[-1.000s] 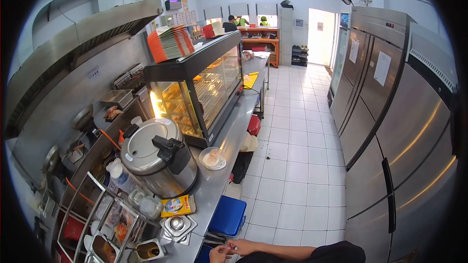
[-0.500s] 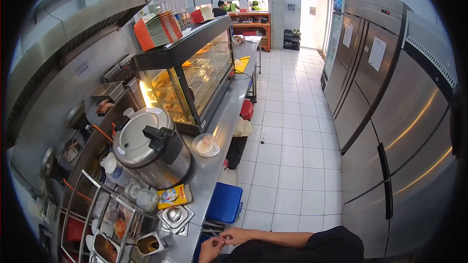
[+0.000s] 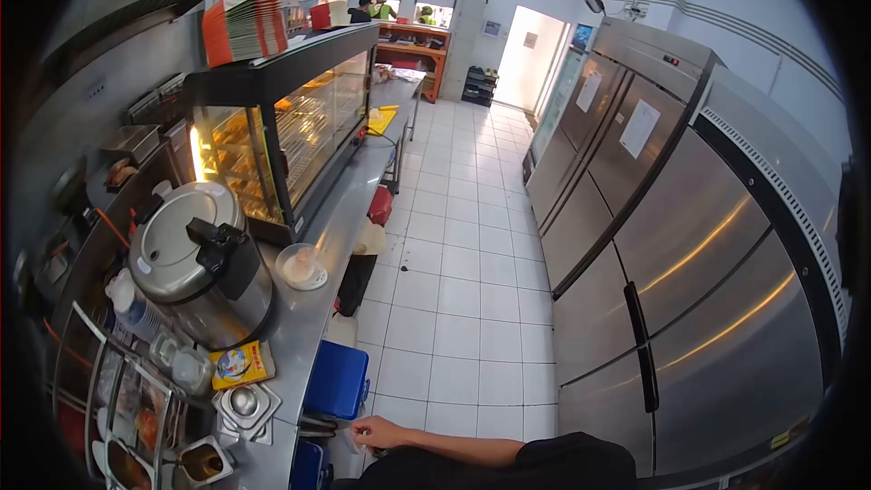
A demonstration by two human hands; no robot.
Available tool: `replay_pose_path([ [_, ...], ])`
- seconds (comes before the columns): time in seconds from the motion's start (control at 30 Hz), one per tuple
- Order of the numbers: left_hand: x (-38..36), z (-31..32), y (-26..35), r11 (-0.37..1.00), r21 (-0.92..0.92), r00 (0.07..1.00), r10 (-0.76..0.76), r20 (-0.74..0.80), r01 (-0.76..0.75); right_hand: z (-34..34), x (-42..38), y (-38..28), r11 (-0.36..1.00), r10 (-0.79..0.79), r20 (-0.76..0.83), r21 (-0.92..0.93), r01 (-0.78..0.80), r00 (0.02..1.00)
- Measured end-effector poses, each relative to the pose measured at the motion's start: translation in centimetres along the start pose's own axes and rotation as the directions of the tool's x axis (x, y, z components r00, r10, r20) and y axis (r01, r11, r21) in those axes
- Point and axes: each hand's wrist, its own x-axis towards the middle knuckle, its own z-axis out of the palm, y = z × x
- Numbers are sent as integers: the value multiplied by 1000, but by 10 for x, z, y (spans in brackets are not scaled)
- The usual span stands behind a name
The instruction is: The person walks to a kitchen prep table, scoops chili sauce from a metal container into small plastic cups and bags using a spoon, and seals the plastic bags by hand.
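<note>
My bare right hand needed clearance from the long stainless-steel counter, I judged. Boxy blue plastic container, smooth-topped, sat low beside the counter edge, just ahead of that hand. Right fingers curled, contents untellable; left hand out of view.

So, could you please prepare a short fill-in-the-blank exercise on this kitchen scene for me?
1. The stack of orange-edged cardboard sits on ____ of the heated display cabinet.
2. The plastic bin near the right hand is coloured ____.
3. On the steel refrigerator doors hang ____ large white sheets of paper.

Missing words: top; blue; two.
</note>
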Motion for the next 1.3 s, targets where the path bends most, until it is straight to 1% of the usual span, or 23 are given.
replay_pose_path([
  [0.1, 6, 5, 1, 999, -14, 999, 35, -28, -36, -1, -9, -4, 1000, 7, -28, 19, -6, 1000],
  [0.2, 12, 8, 3, 998, -23, 998, 58, -40, -59, -1, -14, -1, 998, 54, -21, 46, -53, 998],
  [0.33, 16, 5, 7, 997, -23, 995, 69, -74, -71, -10, -13, 4, 998, 58, -40, 1, -58, 998],
  [0.5, 13, -8, 12, 997, 8, 991, 73, -113, -72, -8, -7, 10, 999, 39, -21, 24, -38, 999],
  [0.57, -6, -16, 19, 999, 29, 985, 33, -167, -29, -6, -6, 6, 1000, 21, -9, 9, -21, 1000],
  [0.6, -24, -19, 25, 999, 48, 980, -10, -199, 20, -7, -6, 2, 1000, 8, -5, 1, -8, 1000],
  [0.63, -48, -19, 31, 994, 59, 969, -74, -236, 90, -6, -6, -1, 1000, 15, -3, -4, -15, 1000],
  [0.67, -81, -15, 40, 977, 71, 952, -178, -247, 200, -5, -6, -2, 1000, 16, -5, -6, -16, 1000],
  [0.7, -122, -5, 48, 930, 76, 916, -337, -218, 360, -3, -4, -3, 1000, 12, -12, -4, -12, 1000],
  [0.73, -171, 15, 57, 826, 85, 828, -545, -127, 557, -1, -3, -3, 1000, 4, -27, -8, -4, 1000],
  [0.77, -218, 40, 69, 680, 100, 682, -731, 19, 726, 0, -2, -2, 1000, -3, -50, -10, 2, 999],
  [0.8, -255, 66, 77, 287, 150, 222, -912, 346, 946, 3, -1, -3, 1000, 2, -78, -15, -3, 997],
  [0.87, -351, 100, 108, 172, 172, 87, -905, 417, 970, 7, -5, -11, 998, -30, -40, 48, 32, 999],
  [0.9, -385, 103, 116, -8, 74, -40, -891, 451, 997, 7, -7, -16, 996, -43, -21, 75, 45, 999],
  [0.93, -413, 107, 126, -197, -19, -161, -853, 496, 980, 7, -10, -23, 994, -59, 22, 90, 57, 998],
  [0.97, -429, 110, 136, -387, -103, -273, -791, 548, 916, 8, -13, -31, 993, -68, 68, 104, 61, 995],
  [1.03, -448, 105, 136, -434, -118, -281, -745, 605, 893, 9, -13, -27, 987, -96, 167, 142, 72, 981],
  [1.07, -450, 100, 132, -451, -124, -280, -723, 632, 884, 10, -15, -33, 994, -73, 171, 98, 57, 983],
  [1.1, -450, 97, 130, -433, -121, -257, -712, 653, 893, 10, -17, -41, 998, -54, 175, 53, 45, 983],
  [1.2, -449, 90, 121, -406, -5, -290, -660, 693, 914, 9, -13, -43, 995, -39, 202, -87, 57, 979],
  [1.23, -448, 90, 120, -441, -10, -308, -643, 701, 898, 7, -11, -41, 989, -38, 212, -135, 68, 976],
  [1.3, -438, 88, 119, -509, -17, -343, -603, 720, 861, 6, -9, -38, 937, -170, 186, -273, 217, 968],
])
